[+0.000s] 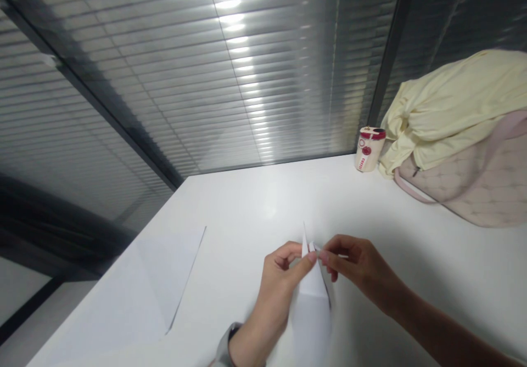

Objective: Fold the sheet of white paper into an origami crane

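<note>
A folded white paper [310, 306] stands up from the white table [247, 202] between my hands, its narrow point rising at the top. My left hand [280, 284] pinches the paper's upper folds between thumb and fingers. My right hand [356, 263] comes in from the right and grips a small flap near the top with its fingertips. The lower part of the paper rests near the table. A second white sheet [160, 279] lies flat to the left, out of reach of both hands' fingertips.
At the table's far right corner stand a cream and red cup [369, 148] and a pale pink quilted bag [465, 186] with a pale yellow cloth [448, 109] on it. A glass wall with blinds runs behind the table. A watch [228, 348] circles my left wrist.
</note>
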A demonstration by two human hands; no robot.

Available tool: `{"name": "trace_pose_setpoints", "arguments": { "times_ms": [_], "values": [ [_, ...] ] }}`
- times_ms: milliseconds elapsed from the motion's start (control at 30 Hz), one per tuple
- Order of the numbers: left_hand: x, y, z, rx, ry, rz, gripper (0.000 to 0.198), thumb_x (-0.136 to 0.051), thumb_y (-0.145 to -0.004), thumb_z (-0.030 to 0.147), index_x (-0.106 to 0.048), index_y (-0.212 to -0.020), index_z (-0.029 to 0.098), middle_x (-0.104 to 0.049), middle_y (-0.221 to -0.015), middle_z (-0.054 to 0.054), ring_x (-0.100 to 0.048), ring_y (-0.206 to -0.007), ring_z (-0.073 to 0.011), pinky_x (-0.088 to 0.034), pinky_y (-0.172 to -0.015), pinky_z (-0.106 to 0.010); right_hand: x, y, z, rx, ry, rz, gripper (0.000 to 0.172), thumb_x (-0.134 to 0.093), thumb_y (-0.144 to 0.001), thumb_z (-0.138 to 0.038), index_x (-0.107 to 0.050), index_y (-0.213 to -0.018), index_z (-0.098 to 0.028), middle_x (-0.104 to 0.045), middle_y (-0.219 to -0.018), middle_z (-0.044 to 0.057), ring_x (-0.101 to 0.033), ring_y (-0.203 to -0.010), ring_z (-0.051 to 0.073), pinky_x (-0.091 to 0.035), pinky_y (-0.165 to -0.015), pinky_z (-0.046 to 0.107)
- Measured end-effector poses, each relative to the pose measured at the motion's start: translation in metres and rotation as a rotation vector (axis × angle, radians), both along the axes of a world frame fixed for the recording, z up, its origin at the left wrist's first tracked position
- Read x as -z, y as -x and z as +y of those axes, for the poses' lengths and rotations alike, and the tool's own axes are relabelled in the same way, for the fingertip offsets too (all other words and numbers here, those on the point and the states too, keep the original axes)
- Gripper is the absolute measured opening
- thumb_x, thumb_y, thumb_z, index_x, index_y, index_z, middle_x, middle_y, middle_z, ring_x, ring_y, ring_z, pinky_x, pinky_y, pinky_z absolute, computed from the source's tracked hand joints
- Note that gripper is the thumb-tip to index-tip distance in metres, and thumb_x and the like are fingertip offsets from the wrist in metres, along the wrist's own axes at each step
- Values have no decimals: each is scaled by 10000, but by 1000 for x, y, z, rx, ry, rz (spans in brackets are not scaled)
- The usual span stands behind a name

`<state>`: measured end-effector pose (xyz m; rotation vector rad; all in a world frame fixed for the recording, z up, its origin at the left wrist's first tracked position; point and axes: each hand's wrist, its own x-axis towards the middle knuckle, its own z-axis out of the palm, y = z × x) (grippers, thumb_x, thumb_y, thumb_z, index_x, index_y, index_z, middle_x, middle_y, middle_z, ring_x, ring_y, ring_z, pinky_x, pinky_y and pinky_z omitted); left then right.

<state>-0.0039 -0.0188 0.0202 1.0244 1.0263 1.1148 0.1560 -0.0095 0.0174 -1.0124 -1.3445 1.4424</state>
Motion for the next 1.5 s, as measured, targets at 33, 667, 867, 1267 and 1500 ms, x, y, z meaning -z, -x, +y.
{"name": "trace_pose_setpoints", "arguments": {
  "times_ms": [33,667,867,1267,1500],
  "values": [
    [0,-1,0,-7,-16,15,172,-738,-723,317,-690,-725,152,-613,-637,0,-514,-599,-111,-388,-591,-224,1,-1,1,0,-5,0,239,-681,-763,-357,-618,-686,-140,-585,-612,-11,-536,-546,97,-459,-521,220],
    [3,0,-2,283,140,-37,263,-786,-666,331,-700,-840,154,-696,-797,-41,-598,-670,-143,-440,-636,-240,1,-14,18,314,-180,1,301,-629,-812,-391,-544,-619,-176,-494,-570,-30,-468,-565,110,-396,-545,236],
    [1,-3,-4,143,103,101,236,-737,-706,379,-713,-730,145,-663,-647,-31,-548,-572,-140,-399,-558,-246,2,-21,17,113,-208,52,298,-656,-790,-445,-598,-917,-182,-619,-777,26,-573,-691,151,-472,-620,258],
    [11,-1,-9,-510,-584,864,388,-723,-706,337,-452,-949,201,-505,-945,-59,-492,-902,-238,-409,-797,-375,-2,-25,7,284,-596,149,60,-709,-781,-182,-720,-802,-237,-708,-800,33,-654,-810,199,-542,-737,333],
    [7,5,-11,-378,-699,850,93,-629,-809,251,-564,-869,220,-607,-837,-33,-550,-822,-212,-410,-755,-322,3,-25,6,319,-654,87,150,-690,-784,-113,-706,-853,-246,-720,-881,34,-681,-860,207,-568,-775,357]
  ]
}}
